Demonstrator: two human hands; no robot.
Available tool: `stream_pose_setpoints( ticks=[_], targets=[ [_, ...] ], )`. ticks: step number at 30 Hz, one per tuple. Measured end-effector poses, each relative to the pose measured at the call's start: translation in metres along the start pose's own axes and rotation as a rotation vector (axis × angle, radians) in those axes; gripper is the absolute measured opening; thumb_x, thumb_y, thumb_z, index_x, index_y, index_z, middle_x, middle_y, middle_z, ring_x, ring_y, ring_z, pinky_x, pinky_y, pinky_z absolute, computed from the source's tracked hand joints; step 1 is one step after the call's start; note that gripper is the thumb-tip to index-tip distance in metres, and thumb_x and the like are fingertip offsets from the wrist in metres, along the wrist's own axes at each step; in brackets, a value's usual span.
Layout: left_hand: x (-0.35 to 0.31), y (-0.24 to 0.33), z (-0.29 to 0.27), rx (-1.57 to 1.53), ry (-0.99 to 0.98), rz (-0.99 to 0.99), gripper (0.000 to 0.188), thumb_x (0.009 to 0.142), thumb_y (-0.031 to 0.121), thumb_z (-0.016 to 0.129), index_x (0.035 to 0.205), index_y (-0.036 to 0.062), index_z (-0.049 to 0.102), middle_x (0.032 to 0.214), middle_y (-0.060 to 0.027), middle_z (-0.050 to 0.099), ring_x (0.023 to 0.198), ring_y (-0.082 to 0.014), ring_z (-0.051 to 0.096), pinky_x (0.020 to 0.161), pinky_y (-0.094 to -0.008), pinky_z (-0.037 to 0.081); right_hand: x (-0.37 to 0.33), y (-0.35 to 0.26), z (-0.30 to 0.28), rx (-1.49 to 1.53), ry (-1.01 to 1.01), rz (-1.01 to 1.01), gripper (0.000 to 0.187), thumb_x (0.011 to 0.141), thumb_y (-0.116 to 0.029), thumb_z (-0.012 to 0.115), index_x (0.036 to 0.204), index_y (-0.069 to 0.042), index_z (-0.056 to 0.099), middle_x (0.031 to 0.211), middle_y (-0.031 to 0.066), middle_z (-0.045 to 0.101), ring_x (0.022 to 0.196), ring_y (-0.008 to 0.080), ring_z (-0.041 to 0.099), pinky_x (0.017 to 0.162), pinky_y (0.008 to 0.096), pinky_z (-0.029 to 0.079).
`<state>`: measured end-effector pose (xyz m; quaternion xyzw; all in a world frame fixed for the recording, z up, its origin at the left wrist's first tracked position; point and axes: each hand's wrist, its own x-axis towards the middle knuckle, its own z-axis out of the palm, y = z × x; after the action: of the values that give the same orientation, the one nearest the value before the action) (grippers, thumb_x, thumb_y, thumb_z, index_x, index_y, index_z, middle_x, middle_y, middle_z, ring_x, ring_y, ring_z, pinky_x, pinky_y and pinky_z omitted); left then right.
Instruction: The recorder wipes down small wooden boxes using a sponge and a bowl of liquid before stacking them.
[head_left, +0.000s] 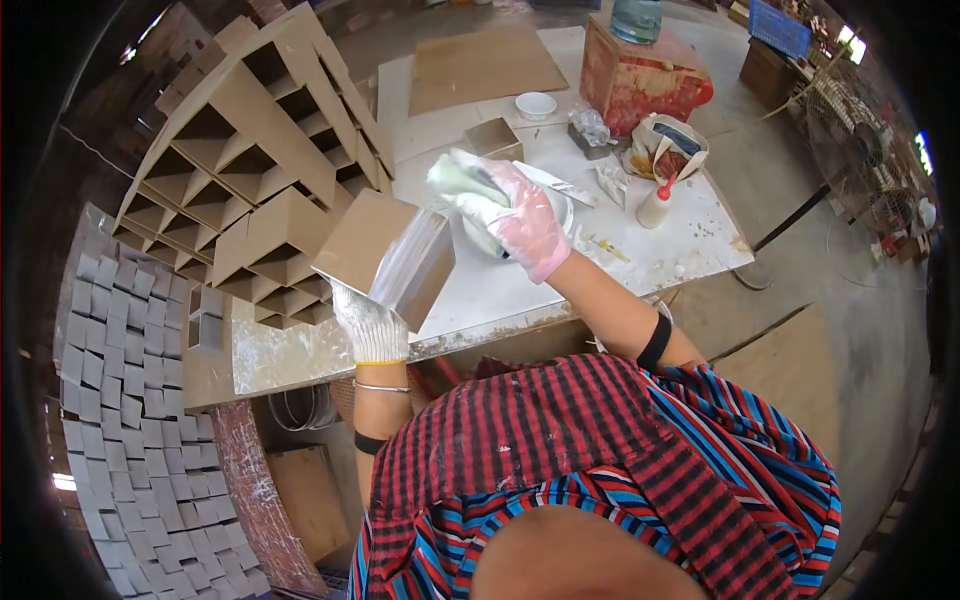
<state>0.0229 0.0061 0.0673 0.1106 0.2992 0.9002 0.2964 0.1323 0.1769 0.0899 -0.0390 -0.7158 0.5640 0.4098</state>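
Note:
My left hand (366, 325), in a white knit glove, is closed on the underside of a brown cardboard box (370, 238). The box is tilted above the table's near edge, and one side carries a wet-looking white smear. My right hand (528, 222), in a pink glove coated with white, grips a pale greenish-white cloth (462, 186); its exact kind is hard to make out. Beneath that hand, partly hidden, stands a white bowl (568, 212). The fingertips of my left hand are hidden behind the box.
Open brown boxes (225, 130) are stacked at the left of the white table (480, 300). Behind my right hand lie a small box (493, 138), a white dish (536, 105), a red-capped bottle (655, 205) and a cloth bag (668, 148). Grey boxes (150, 400) form rows at far left.

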Motion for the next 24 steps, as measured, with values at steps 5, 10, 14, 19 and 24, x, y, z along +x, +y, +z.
stream_pose_setpoints(
  ticks=[5, 10, 14, 19, 24],
  targets=[
    [0.012, -0.024, 0.007, 0.849, -0.148, 0.258, 0.042, 0.087, 0.03, 0.049, 0.121, 0.005, 0.048, 0.118, -0.0121, 0.054, 0.109, -0.0266, 0.051, 0.092, -0.0406, 0.041, -0.008, -0.036, -0.014, -0.744, -0.557, -0.426, 0.037, 0.076, -0.01, 0.062, 0.112, -0.015, 0.059, 0.116, 0.0095, 0.057, 0.106, 0.0284, 0.053, 0.089, 0.0368, 0.043],
    [0.018, -0.04, 0.001, 0.459, -0.119, 0.154, 0.041, 0.089, 0.033, 0.044, 0.119, 0.0047, 0.048, 0.118, -0.0123, 0.054, 0.109, -0.0284, 0.051, 0.093, -0.0417, 0.04, 0.023, 0.024, -0.039, -0.44, -0.117, -0.412, 0.046, 0.07, -0.008, 0.067, 0.114, -0.014, 0.058, 0.12, 0.0111, 0.055, 0.099, 0.0302, 0.057, 0.084, 0.0372, 0.047],
    [0.012, -0.044, 0.017, -0.106, 0.01, -0.014, 0.044, 0.093, 0.036, 0.034, 0.122, 0.0054, 0.046, 0.123, -0.0133, 0.05, 0.111, -0.031, 0.049, 0.095, -0.0452, 0.039, 0.014, 0.015, -0.037, -0.403, -0.094, -0.581, 0.048, 0.071, -0.011, 0.069, 0.117, -0.015, 0.057, 0.118, 0.0099, 0.056, 0.101, 0.028, 0.056, 0.086, 0.0366, 0.046],
    [0.004, -0.051, 0.002, -0.007, -0.046, 0.05, 0.045, 0.093, 0.036, 0.034, 0.123, 0.0049, 0.046, 0.124, -0.0134, 0.049, 0.112, -0.0313, 0.048, 0.095, -0.0462, 0.038, 0.021, 0.028, -0.045, -0.412, -0.194, -0.417, 0.047, 0.071, -0.01, 0.066, 0.117, -0.013, 0.057, 0.119, 0.0119, 0.055, 0.102, 0.028, 0.056, 0.086, 0.0353, 0.046],
    [0.003, -0.041, -0.006, -0.056, -0.055, 0.061, 0.043, 0.094, 0.034, 0.034, 0.122, 0.0039, 0.046, 0.122, -0.0138, 0.05, 0.112, -0.0315, 0.047, 0.097, -0.0462, 0.037, 0.025, 0.014, -0.042, -0.382, -0.167, -0.489, 0.052, 0.066, -0.006, 0.066, 0.117, -0.012, 0.056, 0.118, 0.0105, 0.055, 0.101, 0.0281, 0.056, 0.086, 0.0347, 0.046]
  ],
)
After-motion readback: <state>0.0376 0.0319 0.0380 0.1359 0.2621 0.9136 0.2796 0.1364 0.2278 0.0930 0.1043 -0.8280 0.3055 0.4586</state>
